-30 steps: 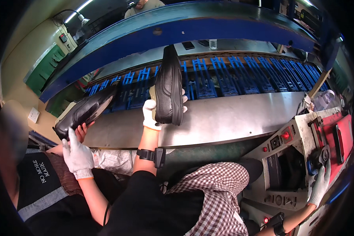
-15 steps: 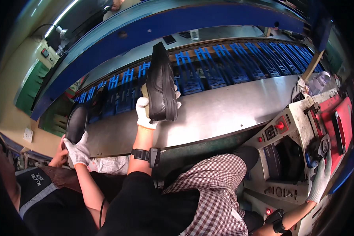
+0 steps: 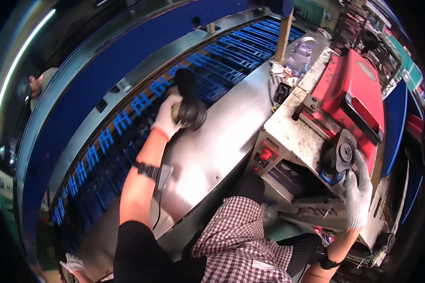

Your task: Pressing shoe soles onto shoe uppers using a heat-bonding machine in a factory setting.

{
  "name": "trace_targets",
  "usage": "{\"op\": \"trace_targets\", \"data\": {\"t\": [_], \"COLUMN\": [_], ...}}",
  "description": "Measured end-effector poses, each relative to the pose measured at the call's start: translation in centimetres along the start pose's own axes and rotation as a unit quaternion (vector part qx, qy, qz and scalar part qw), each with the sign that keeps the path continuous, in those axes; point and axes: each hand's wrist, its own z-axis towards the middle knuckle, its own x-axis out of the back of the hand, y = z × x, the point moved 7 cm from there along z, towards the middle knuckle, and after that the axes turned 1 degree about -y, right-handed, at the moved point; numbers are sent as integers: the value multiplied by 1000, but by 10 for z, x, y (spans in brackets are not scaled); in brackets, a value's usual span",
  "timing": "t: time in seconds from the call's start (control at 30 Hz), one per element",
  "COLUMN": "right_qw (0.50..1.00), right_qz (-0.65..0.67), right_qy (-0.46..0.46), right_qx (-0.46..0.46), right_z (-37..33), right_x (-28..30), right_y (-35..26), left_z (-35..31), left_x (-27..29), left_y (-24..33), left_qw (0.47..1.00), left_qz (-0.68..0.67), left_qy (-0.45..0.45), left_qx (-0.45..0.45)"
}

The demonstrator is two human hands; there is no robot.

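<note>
A black shoe point(image 3: 192, 113), smeared by motion, is held above the steel table by my left hand point(image 3: 167, 118) in a white glove. The fingers wrap round the shoe from its left side and are partly hidden by it. Far to the right, my gloved right hand point(image 3: 360, 195) has its fingers stretched out at a dark round part point(image 3: 343, 153) with a grey face, on the front of a red-topped machine point(image 3: 349, 89). The fingertips lie close beside that part; whether they touch it I cannot tell.
A steel ledge point(image 3: 231, 125) borders a row of blue slotted bars point(image 3: 148, 96). Behind it runs a blue beam point(image 3: 127, 61). A purple-tinted clear bottle point(image 3: 300, 59) and a cloth stand near a wooden post point(image 3: 284, 37). Another person's gloved hand point(image 3: 72, 263) shows at lower left.
The view has swung right, bringing the red machine nearer the middle. My left hand still holds the shoe, now tilted differently. The co-worker's shoe is out of sight.
</note>
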Motion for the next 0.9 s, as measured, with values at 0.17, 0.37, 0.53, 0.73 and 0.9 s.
{"op": "trace_targets", "data": {"t": [0.17, 0.37, 0.53, 0.73, 0.9], "right_qw": [998, 993, 985, 990, 999], "right_qz": [-4, -30, -63, -42, -2], "right_qy": [15, 15, 27, -10, 10], "right_qx": [-58, -117, -156, -135, -50], "right_z": [-6, 0, -6, 1, -1], "right_x": [7, -1, 5, 4, -3], "right_y": [-4, -21, -14, -21, -9], "left_z": [163, 281, 325, 216, 22], "left_x": [-72, -64, -72, -74, -105], "left_y": [22, 42, -18, -21, -26], "left_qw": [987, 871, 829, 872, 848], "left_qz": [152, 374, 486, 454, 469], "left_qy": [47, 227, 241, 42, -114], "left_qx": [-31, -225, -135, -180, -220]}}
